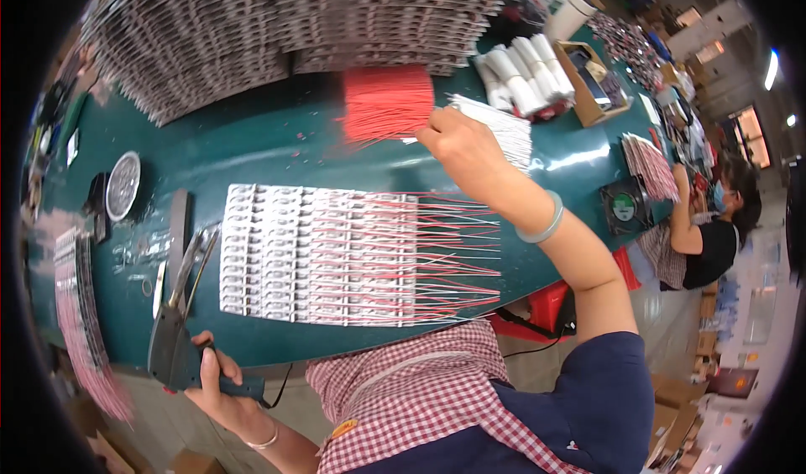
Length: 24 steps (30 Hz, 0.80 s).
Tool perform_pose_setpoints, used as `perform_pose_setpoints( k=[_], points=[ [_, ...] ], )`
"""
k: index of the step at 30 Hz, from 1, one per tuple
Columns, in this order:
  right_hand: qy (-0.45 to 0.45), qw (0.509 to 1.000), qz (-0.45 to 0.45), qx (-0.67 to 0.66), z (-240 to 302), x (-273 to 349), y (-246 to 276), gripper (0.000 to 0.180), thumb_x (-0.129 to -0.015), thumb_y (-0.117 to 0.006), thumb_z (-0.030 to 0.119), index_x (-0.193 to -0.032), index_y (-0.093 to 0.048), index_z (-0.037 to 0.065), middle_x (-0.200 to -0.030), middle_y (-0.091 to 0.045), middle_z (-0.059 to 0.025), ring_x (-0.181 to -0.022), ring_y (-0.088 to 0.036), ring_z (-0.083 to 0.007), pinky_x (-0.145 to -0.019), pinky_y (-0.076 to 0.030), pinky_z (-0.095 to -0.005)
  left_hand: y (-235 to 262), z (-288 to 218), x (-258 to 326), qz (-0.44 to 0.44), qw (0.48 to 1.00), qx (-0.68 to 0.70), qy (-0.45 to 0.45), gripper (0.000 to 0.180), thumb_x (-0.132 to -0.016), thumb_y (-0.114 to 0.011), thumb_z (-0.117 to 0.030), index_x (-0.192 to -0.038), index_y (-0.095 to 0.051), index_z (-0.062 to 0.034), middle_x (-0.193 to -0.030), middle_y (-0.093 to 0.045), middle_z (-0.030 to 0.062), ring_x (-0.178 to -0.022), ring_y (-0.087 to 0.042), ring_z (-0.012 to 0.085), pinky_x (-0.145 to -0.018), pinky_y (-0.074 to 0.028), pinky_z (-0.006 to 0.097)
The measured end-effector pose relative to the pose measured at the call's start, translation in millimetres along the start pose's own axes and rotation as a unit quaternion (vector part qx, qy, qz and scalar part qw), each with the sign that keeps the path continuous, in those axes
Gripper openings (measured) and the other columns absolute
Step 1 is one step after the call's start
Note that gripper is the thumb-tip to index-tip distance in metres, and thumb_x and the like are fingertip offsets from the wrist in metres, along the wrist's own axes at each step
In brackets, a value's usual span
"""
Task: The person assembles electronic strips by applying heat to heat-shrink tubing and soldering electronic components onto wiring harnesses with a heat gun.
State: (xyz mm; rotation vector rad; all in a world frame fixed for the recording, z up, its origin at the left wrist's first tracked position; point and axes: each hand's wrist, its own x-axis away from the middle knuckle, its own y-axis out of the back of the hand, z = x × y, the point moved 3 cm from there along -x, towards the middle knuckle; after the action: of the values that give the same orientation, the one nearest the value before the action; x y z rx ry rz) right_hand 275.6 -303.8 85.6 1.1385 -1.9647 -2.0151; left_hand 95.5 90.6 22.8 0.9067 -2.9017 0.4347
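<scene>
My left hand [220,383] is wrapped round the handle of a dark pistol-shaped soldering gun [172,348], whose metal tip points away over the table's near-left edge. Ahead and to the right, my right hand [462,142] is closed at the gap between a stack of red wires [388,103] and a bundle of white wires [499,130]. Its fingertips are pinched, and what lies between them is hidden. Between both hands lies a panel of white parts in rows [319,256], with red and white wires [457,264] sticking out of its right side.
Tall stacks of similar wired panels [285,29] stand at the back. A clear round dish [123,186], a dark bar [180,230] and a wired strip [80,306] lie left. White rolls [525,75], a cardboard box [592,83] and a fan [623,207] are right; a co-worker [714,230] sits beyond.
</scene>
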Motion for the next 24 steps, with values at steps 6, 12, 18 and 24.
perform_pose_setpoints(
  k=[6, 12, 18, 24],
  points=[
    [0.111, 0.970, 0.208, 0.062, 52, -54, -47, 0.006, -0.067, -0.067, 0.002, -0.073, -0.069, 0.002, -0.084, -0.062, -0.0118, -0.086, -0.063, -0.0280, -0.073, -0.055, -0.0377, -8, -8, 0, 0.000, 0.998, 0.053, -0.031, 0.039, -0.084, -0.062, 0.001, -0.120, -0.054, 0.0096, -0.107, -0.063, 0.0217, -0.050, -0.048, 0.0109, -0.043, -0.037, 0.023],
    [0.102, 0.968, 0.227, 0.041, 71, -71, -63, 0.012, -0.070, -0.068, 0.002, -0.080, -0.073, 0.004, -0.088, -0.066, -0.0136, -0.088, -0.065, -0.0291, -0.071, -0.057, -0.0384, -5, -8, -2, -0.039, 0.998, 0.033, -0.023, 0.047, -0.082, -0.063, 0.001, -0.127, -0.052, 0.0066, -0.107, -0.065, 0.0204, -0.049, -0.049, 0.0122, -0.043, -0.040, 0.022],
    [0.002, 0.963, -0.035, -0.268, 127, -75, -81, 0.021, -0.073, -0.062, -0.006, -0.091, -0.070, 0.002, -0.087, -0.061, -0.0100, -0.087, -0.061, -0.0277, -0.072, -0.053, -0.0371, -41, -5, -12, -0.017, 1.000, -0.002, -0.022, 0.039, -0.082, -0.067, 0.004, -0.119, -0.055, 0.0069, -0.107, -0.067, 0.0210, -0.053, -0.053, 0.0135, -0.042, -0.041, 0.023],
    [-0.025, 0.962, -0.035, -0.271, 145, -69, -105, 0.029, -0.071, -0.063, -0.007, -0.099, -0.070, -0.001, -0.090, -0.061, -0.0098, -0.087, -0.061, -0.0272, -0.072, -0.053, -0.0364, -36, 12, -12, -0.014, 0.961, -0.232, -0.150, 0.032, -0.083, -0.070, 0.005, -0.114, -0.063, 0.0076, -0.093, -0.068, 0.0124, -0.058, -0.056, 0.0103, -0.047, -0.043, 0.022]
  ],
)
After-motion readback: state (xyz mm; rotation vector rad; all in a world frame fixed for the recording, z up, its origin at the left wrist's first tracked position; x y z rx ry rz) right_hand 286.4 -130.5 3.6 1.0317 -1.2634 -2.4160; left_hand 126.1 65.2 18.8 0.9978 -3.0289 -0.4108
